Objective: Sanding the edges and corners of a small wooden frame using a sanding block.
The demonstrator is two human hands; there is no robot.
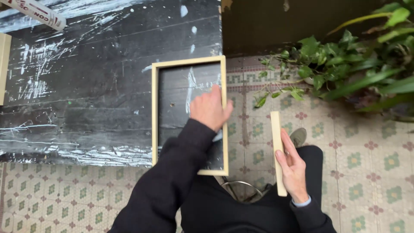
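A pale wooden rectangular frame (154, 112) lies on the right end of a black, paint-smeared workbench (86, 95), its near edge hanging past the bench. My left hand (210, 108) rests on the frame's right rail, fingers bent over it. My right hand (292, 168) holds a loose pale wooden strip (276, 129) upright beside my lap, apart from the frame.
A tube with a red-and-white label (36, 12) lies at the bench's far left. Another pale wood piece (3, 64) sits at the left edge. Green potted plants (345, 64) spread over the patterned tile floor (366, 164) on the right. A metal ring (241, 187) shows below the frame.
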